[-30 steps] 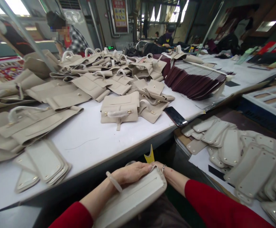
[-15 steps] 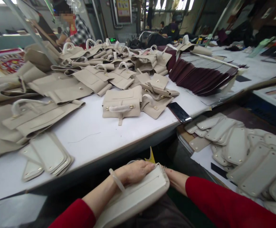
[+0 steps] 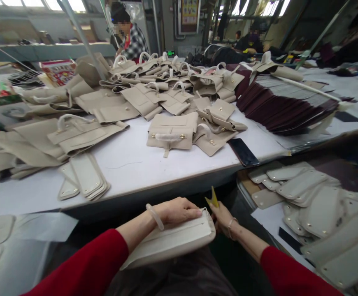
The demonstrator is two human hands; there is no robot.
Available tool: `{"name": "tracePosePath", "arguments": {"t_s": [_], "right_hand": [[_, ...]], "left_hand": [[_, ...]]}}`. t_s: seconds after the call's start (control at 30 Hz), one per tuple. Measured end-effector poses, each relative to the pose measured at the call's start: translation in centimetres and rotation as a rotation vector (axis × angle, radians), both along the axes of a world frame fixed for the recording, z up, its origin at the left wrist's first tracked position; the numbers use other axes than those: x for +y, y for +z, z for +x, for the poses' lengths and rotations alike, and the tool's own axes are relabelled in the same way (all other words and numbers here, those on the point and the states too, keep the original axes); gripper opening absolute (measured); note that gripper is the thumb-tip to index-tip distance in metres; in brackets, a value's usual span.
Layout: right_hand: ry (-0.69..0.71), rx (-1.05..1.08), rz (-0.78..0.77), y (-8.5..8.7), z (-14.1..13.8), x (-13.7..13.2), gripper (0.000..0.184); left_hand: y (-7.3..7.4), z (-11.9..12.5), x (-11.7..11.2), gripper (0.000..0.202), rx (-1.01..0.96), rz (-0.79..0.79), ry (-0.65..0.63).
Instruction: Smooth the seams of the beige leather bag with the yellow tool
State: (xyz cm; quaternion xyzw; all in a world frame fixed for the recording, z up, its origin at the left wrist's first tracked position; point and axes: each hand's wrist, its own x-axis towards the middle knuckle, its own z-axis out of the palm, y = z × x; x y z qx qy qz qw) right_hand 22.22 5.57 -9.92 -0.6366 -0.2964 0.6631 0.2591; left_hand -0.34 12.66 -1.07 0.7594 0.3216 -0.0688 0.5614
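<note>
A white padded panel lies across my lap below the table edge. My left hand rests on its far end with the fingers curled over the top, pressing it down. Just beyond the panel's right end, my right hand is closed on a small yellow tool that sticks up between the fingers. Both sleeves are red; a pale bangle sits on my left wrist.
The white table carries heaps of beige bag pieces, a stack of beige flat panels, dark maroon sheets and a black phone. More beige panels lie on a lower surface at right. Other people work at the far end.
The view has swung left and tilted. My right hand has come out from under the panel's end and its wrist shows. My left hand stays on the panel.
</note>
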Motion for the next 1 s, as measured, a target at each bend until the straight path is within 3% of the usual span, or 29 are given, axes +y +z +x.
{"name": "tracePosePath", "arguments": {"t_s": [0.1,0.2,0.27,0.37,0.47,0.63,0.8,1.0], "right_hand": [[0.085,0.017,0.006,2.5,4.6,-0.3,0.036],[0.342,0.153,-0.086,5.5,7.5,-0.7,0.047],[0.573,0.133,-0.126,6.7,7.5,-0.4,0.052],[0.812,-0.208,0.083,7.0,5.6,1.2,0.052],[0.862,-0.463,0.35,6.7,4.0,3.3,0.046],[0.975,-0.644,0.542,7.5,2.9,5.4,0.032],[0.981,-0.931,0.786,8.2,1.0,5.6,0.05],[1.125,-1.009,0.991,8.2,-0.1,6.7,0.054]], "left_hand": [[-0.2,0.3,0.2,0.051,-0.016,0.001,0.025],[0.0,0.9,0.2,0.058,0.029,0.047,0.083],[0.2,1.1,-0.1,0.069,0.062,0.041,0.128],[0.3,1.1,-0.5,0.087,0.065,-0.014,0.183],[0.3,1.0,-0.9,0.098,0.051,-0.025,0.224],[0.2,1.0,-1.2,0.105,0.067,-0.006,0.265],[-0.3,0.9,-1.4,0.107,0.043,0.026,0.286],[-0.7,0.7,-1.4,0.11,0.052,0.052,0.309]]}}
